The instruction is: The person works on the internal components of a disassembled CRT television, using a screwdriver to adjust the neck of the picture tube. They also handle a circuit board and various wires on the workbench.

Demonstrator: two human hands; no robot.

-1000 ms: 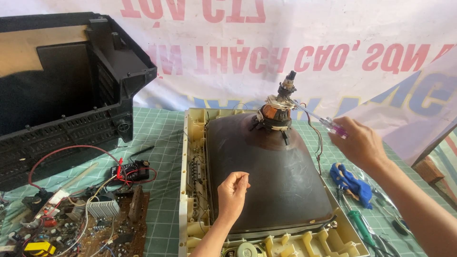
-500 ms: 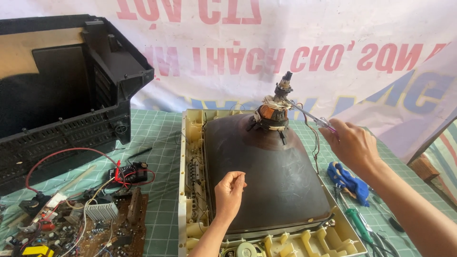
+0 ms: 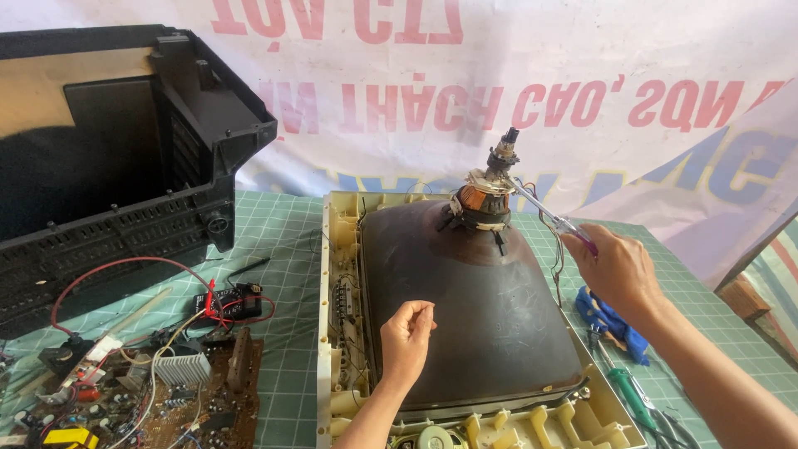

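Observation:
A dark picture tube (image 3: 474, 308) lies face down in a cream plastic front frame (image 3: 332, 274), its neck with a copper-wound yoke (image 3: 480, 202) pointing up. My left hand (image 3: 406, 339) rests on the tube's glass, fingers loosely curled, holding nothing. My right hand (image 3: 613, 268) grips a screwdriver (image 3: 549, 213) with a clear purple handle; its metal shaft reaches up-left and its tip meets the neck just above the yoke.
The black rear cabinet shell (image 3: 116, 158) stands at the left. A circuit board (image 3: 158, 391) with red wires lies front left. Blue pliers (image 3: 611, 320) and a green screwdriver (image 3: 632, 395) lie at the right on the green cutting mat (image 3: 283, 241). A printed banner hangs behind.
My right hand has shifted slightly with the screwdriver, its tip now reaching the tube's neck. My left hand stays on the glass. The view has tilted a little.

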